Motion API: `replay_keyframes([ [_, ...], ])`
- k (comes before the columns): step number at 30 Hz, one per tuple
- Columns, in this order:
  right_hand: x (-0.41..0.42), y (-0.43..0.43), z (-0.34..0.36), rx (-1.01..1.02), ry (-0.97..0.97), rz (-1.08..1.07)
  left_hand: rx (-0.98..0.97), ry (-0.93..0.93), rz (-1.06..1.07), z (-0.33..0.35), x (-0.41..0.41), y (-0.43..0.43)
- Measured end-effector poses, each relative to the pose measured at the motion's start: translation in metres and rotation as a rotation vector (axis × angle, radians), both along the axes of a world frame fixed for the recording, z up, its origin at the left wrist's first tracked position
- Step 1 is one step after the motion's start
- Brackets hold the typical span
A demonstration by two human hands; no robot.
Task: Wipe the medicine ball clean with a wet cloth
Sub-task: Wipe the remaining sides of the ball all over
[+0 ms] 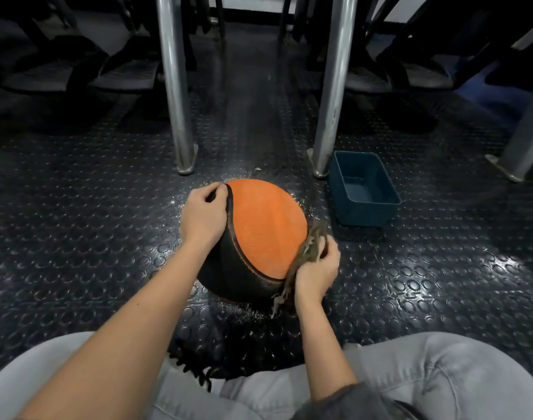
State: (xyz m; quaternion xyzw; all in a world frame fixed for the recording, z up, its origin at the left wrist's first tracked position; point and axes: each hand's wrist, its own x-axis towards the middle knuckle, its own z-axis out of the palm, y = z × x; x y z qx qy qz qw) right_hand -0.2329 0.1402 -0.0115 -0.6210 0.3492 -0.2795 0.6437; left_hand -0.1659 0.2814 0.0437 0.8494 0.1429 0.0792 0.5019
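An orange and black medicine ball (266, 225) rests on the dark studded floor just ahead of my knees. My left hand (203, 215) lies on its upper left side, fingers curled over the black panel, steadying it. My right hand (318, 269) is closed on a frayed greyish cloth (307, 247) and presses it against the ball's lower right edge. Loose threads of the cloth hang down toward the floor. The floor around the ball glistens with wet specks.
A dark teal rectangular tub (365, 189) stands on the floor to the right of the ball. Two metal posts (175, 86) (335, 86) rise just behind the ball, with gym equipment beyond. My grey-trousered legs (441, 374) fill the near edge.
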Motion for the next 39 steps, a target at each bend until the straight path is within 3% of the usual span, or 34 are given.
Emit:
replay_keyframes([
  [4,0.007,0.031,0.039,-0.541,-0.162,0.083,0.032,-0.017,0.005,0.003,0.001,-0.008],
  [8,0.015,0.058,0.034,-0.986,-0.025,0.117,0.042,-0.040,-0.027,0.003,0.004,-0.015],
  [11,0.008,0.037,0.013,-0.849,-0.048,0.111,0.036,-0.049,-0.027,0.001,0.005,-0.010],
  [17,-0.004,0.004,-0.017,0.074,0.011,0.078,-0.019,-0.015,-0.010,-0.004,0.011,0.005],
  [19,-0.003,0.003,-0.019,0.088,0.062,0.068,-0.019,-0.018,-0.007,-0.003,0.010,0.004],
  [22,-0.001,0.001,-0.009,-0.054,0.118,0.029,-0.008,-0.025,-0.002,-0.003,0.007,0.001],
  [25,0.010,0.017,0.017,-0.322,0.068,0.055,0.015,-0.038,-0.004,-0.002,0.005,-0.003],
  [28,0.014,0.048,0.035,-0.718,0.013,0.079,0.035,-0.024,0.011,0.000,0.005,-0.003],
  [30,0.014,0.049,0.030,-0.842,-0.060,0.086,0.006,-0.034,0.015,-0.001,0.005,0.000],
  [34,0.007,0.024,0.012,-0.629,-0.170,0.173,-0.008,-0.034,-0.003,-0.005,0.006,-0.001],
  [39,0.002,0.005,0.003,-0.124,-0.096,0.104,0.034,-0.023,-0.044,0.002,0.007,-0.007],
])
